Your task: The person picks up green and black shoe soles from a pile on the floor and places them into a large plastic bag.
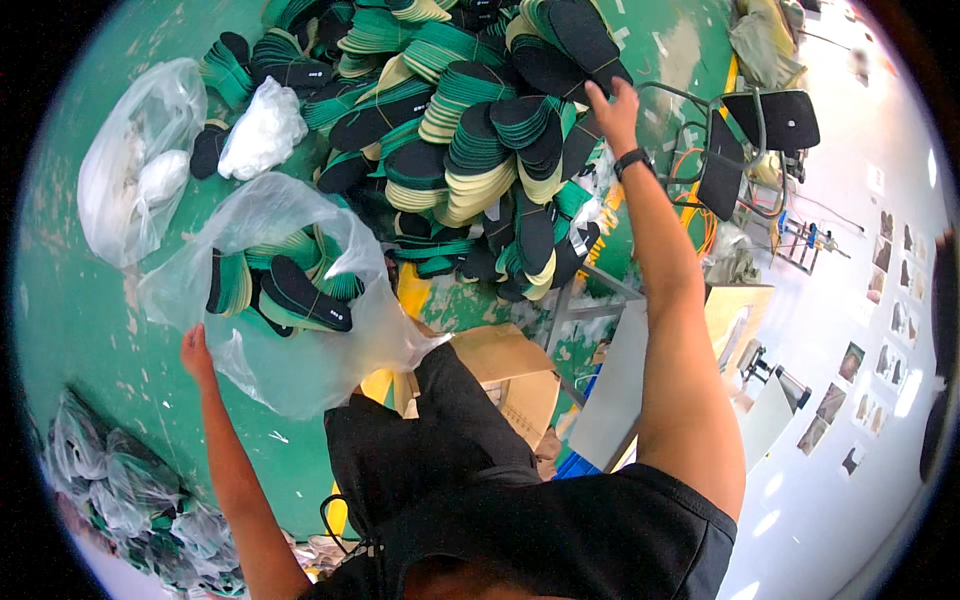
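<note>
My left hand [197, 354] is closed at the left edge of a clear plastic bag [300, 375], pinching its film. Inside the wide-mouthed bag lie several stacks of shoe insoles [290, 292], black on top with green and cream layers. My right hand [616, 112] reaches to the far right of a large heap of insole stacks [470, 130]. Its thumb and fingers are around the near end of a stack of black insoles [580, 38]. How many insoles it grips is hidden.
Another clear bag [135, 185] and a crumpled white bag [265, 130] lie far left. Filled bags [120, 480] stand at the lower left. An open cardboard box [510, 370] is by my legs. A chair [725, 165] and grey table [612, 385] stand at the right.
</note>
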`<action>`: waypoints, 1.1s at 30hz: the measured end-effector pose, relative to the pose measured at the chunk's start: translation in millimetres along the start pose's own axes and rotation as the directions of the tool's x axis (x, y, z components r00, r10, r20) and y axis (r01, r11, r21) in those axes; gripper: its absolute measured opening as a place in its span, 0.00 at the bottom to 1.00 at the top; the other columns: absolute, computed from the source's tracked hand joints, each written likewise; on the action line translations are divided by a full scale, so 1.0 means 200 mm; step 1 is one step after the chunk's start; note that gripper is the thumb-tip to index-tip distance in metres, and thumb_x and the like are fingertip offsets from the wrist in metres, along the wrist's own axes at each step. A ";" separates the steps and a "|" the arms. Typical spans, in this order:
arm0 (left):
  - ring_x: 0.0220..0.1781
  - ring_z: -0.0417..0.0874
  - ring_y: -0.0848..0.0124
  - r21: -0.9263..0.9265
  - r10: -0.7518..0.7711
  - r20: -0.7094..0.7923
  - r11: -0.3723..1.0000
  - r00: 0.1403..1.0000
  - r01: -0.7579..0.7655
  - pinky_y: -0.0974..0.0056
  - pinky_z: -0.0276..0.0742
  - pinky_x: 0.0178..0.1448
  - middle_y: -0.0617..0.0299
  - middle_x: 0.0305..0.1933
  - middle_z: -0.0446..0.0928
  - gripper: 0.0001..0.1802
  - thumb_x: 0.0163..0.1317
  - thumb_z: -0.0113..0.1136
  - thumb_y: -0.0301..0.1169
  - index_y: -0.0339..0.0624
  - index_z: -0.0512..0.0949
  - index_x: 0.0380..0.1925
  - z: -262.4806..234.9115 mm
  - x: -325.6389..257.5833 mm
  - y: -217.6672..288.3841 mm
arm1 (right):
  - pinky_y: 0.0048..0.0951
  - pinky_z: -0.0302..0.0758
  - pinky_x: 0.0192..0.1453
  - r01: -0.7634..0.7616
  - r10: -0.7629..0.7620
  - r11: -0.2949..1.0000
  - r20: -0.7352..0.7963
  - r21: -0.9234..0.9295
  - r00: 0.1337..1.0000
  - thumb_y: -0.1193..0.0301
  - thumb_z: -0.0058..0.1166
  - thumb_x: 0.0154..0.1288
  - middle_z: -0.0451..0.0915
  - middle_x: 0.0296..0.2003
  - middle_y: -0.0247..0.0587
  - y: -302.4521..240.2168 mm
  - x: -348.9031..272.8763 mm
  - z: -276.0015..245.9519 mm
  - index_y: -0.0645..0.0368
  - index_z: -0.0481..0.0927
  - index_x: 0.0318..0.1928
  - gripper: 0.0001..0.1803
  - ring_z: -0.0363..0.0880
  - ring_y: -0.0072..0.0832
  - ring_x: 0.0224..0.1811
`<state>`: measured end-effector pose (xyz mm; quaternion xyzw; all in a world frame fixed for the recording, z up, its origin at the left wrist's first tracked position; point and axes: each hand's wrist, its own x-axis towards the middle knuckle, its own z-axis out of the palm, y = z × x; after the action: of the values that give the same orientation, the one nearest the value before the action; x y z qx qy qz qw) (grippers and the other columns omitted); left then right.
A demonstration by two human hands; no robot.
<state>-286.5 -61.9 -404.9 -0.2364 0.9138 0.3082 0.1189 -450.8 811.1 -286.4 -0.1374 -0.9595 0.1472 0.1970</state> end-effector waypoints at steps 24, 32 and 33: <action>0.34 0.78 0.68 0.173 0.041 -0.070 0.984 0.997 -0.028 0.64 0.73 0.42 0.54 0.32 0.80 0.17 0.61 0.57 0.38 0.30 0.79 0.35 0.02 -0.12 0.11 | 0.46 0.55 0.65 0.202 -0.110 0.970 0.499 -0.134 0.859 0.36 0.68 0.24 0.58 0.60 0.65 0.13 0.51 0.34 0.65 0.65 0.60 0.63 0.55 0.54 0.64; 0.33 0.77 0.69 0.139 -0.068 -0.090 0.987 0.994 0.080 0.65 0.72 0.41 0.54 0.32 0.80 0.15 0.61 0.57 0.36 0.33 0.80 0.36 0.03 -0.17 0.25 | 0.49 0.61 0.57 0.431 -0.324 0.901 0.580 -0.052 0.747 0.48 0.71 0.29 0.67 0.48 0.60 0.03 0.46 0.26 0.65 0.62 0.55 0.54 0.64 0.55 0.53; 0.33 0.77 0.68 0.141 -0.072 -0.134 0.986 0.988 0.090 0.65 0.72 0.41 0.54 0.32 0.80 0.15 0.61 0.57 0.36 0.33 0.80 0.37 0.00 -0.20 0.23 | 0.48 0.62 0.56 0.478 -0.349 0.875 0.585 -0.078 0.732 0.49 0.71 0.29 0.68 0.48 0.60 -0.03 0.43 0.28 0.63 0.61 0.55 0.54 0.64 0.56 0.53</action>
<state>-275.2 -15.6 -366.9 -0.2834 0.9293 0.2194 0.0893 -552.3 821.5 -304.8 0.1082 -0.9908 0.0239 -0.0780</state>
